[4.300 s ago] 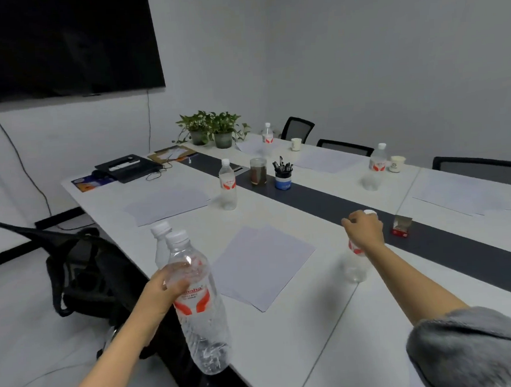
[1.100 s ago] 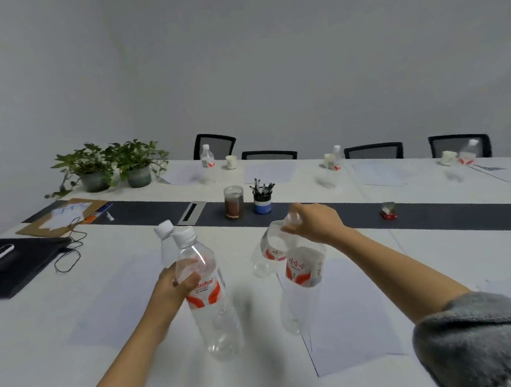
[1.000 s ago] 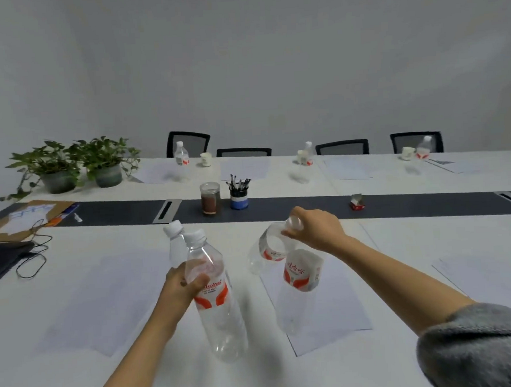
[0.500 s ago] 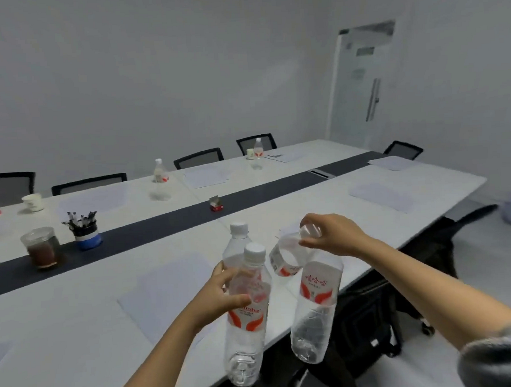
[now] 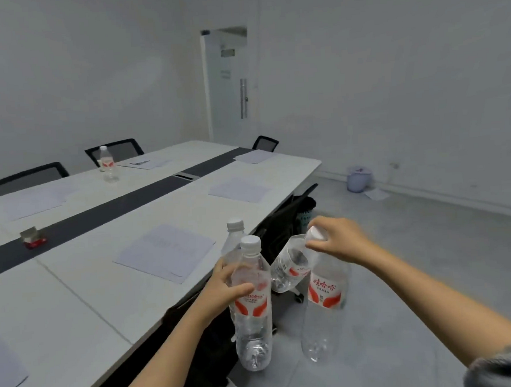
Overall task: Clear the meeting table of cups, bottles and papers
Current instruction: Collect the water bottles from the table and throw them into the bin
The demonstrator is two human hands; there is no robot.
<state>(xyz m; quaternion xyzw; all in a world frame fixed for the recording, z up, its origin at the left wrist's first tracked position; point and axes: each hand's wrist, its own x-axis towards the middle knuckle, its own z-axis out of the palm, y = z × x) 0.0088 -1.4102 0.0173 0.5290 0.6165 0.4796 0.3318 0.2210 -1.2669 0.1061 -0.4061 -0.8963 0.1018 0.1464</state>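
My left hand (image 5: 224, 288) grips two clear plastic bottles with red labels: a front bottle (image 5: 251, 310) and a second bottle (image 5: 232, 239) behind it, only its neck and cap showing. My right hand (image 5: 338, 242) holds two more by their caps: one hanging bottle (image 5: 326, 302) and one tilted bottle (image 5: 289, 269). All hang beyond the white meeting table's near edge (image 5: 154, 325). Another bottle (image 5: 106, 164) stands far across the table. Paper sheets (image 5: 165, 252) (image 5: 238, 190) (image 5: 253, 156) lie along the near side.
A small red box (image 5: 33, 238) sits on the dark centre strip (image 5: 105, 211). Black chairs (image 5: 283, 224) are pushed under the near edge, others line the far side (image 5: 114, 149). A pale bin (image 5: 358, 178) stands by the right wall, with a door (image 5: 228, 84) beyond.
My view has swung right, toward the table's end, the door and the bin. Both hands keep their bottles, now hanging past the table's edge over the floor.
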